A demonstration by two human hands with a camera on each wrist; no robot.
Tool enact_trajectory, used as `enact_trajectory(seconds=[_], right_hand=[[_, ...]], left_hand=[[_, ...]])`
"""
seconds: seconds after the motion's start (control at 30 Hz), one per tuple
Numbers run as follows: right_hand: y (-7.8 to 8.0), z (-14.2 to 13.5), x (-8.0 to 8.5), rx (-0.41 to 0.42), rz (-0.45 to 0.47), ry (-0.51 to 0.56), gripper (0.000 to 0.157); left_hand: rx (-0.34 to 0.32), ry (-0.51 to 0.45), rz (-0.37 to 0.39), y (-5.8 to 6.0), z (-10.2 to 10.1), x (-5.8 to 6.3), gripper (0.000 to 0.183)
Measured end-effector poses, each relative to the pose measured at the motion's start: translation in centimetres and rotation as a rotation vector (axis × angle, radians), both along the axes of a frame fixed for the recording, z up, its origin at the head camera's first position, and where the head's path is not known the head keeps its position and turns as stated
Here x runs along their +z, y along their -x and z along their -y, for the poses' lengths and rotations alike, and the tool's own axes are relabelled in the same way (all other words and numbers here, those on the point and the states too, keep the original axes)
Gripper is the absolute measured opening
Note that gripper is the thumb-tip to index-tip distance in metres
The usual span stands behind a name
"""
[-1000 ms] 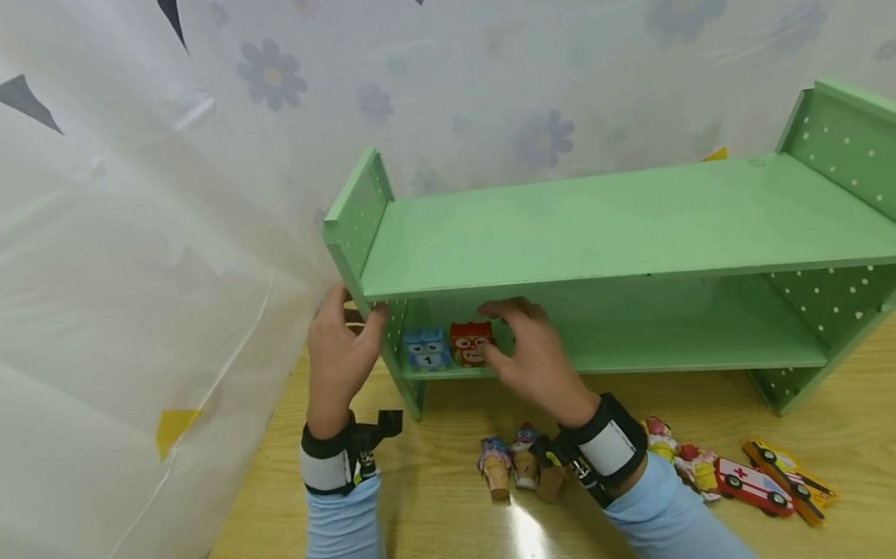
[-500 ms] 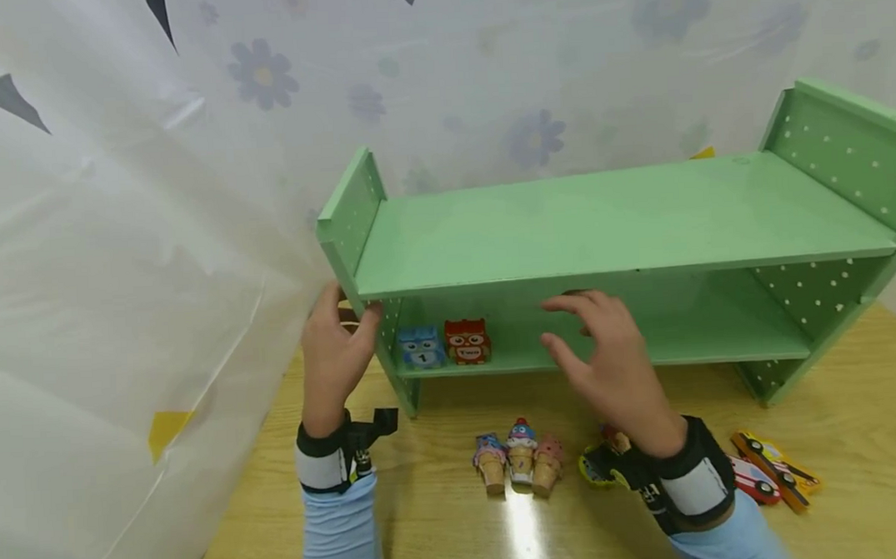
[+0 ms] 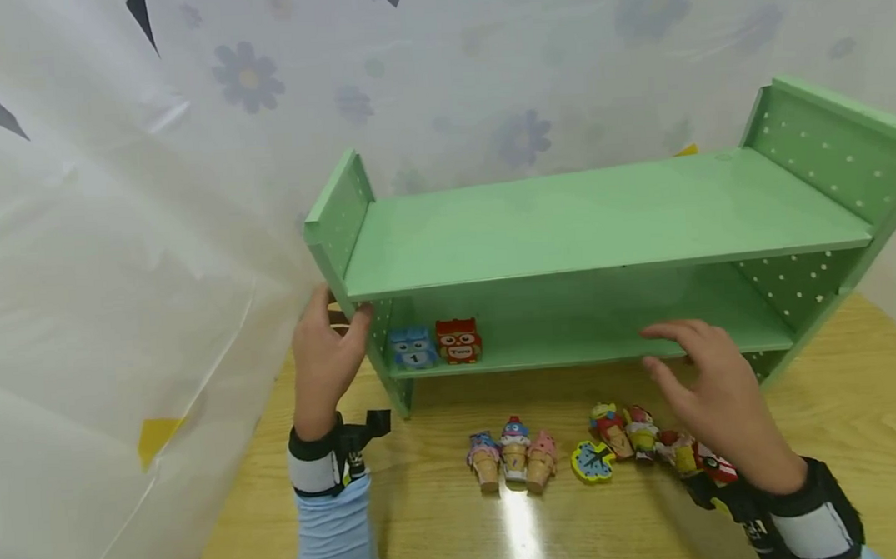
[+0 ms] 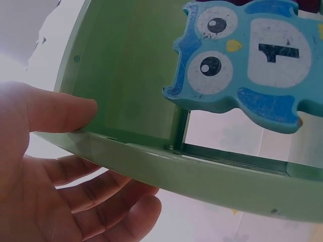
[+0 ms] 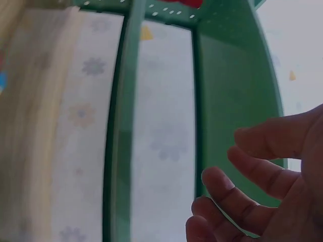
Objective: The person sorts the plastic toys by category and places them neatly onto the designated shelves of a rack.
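My left hand (image 3: 327,364) holds the left side panel of a green toy shelf (image 3: 611,222), thumb on the inner side and fingers outside. In the left wrist view, the thumb (image 4: 65,112) lies over the panel's edge. Beside it on the lower board stand a blue owl block (image 3: 413,348) marked 1 and a red owl block (image 3: 459,342) marked Two. My right hand (image 3: 727,392) holds nothing, fingers apart and loosely bent, in front of the lower board's right part. The right wrist view shows the right fingers (image 5: 242,196) near the shelf, with nothing between them.
On the wooden table (image 3: 444,530) in front lie several ice-cream-cone figures (image 3: 514,450), a yellow-rimmed blue toy piece (image 3: 593,462), small figures (image 3: 641,431) and a red toy car (image 3: 715,465) partly behind the right wrist. A flower-printed white sheet (image 3: 439,80) hangs behind.
My right hand has moved away from the red owl block, to the right along the shelf front. The blocks stay in place. My left hand keeps its hold on the panel.
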State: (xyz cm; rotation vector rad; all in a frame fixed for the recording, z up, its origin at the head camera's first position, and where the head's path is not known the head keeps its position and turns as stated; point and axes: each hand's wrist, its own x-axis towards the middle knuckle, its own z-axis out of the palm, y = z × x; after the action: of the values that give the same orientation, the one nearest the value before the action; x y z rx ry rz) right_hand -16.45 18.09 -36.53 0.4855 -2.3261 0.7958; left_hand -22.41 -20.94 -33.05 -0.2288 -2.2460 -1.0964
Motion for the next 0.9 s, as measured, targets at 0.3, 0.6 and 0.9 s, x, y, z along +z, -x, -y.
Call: enact_trajectory(seconds=[0.3, 0.6, 0.9], right_hand=[[-1.0, -6.4, -3.3, -0.077, 0.162, -0.110, 0.028], [-2.4, -11.0, -5.6, -0.142, 0.257, -0.244, 0.025], [-2.4, -12.9, -7.2, -0.161, 0.409, -0.282, 0.029]], left_hand=[[0.009, -0.006, 0.026, 0.1, 0.2, -0.2, 0.044], [0.000, -0.010, 0.025, 0.0, 0.2, -0.1, 0.042], [-0.016, -0.010, 0.011, -0.1, 0.3, -0.3, 0.040]])
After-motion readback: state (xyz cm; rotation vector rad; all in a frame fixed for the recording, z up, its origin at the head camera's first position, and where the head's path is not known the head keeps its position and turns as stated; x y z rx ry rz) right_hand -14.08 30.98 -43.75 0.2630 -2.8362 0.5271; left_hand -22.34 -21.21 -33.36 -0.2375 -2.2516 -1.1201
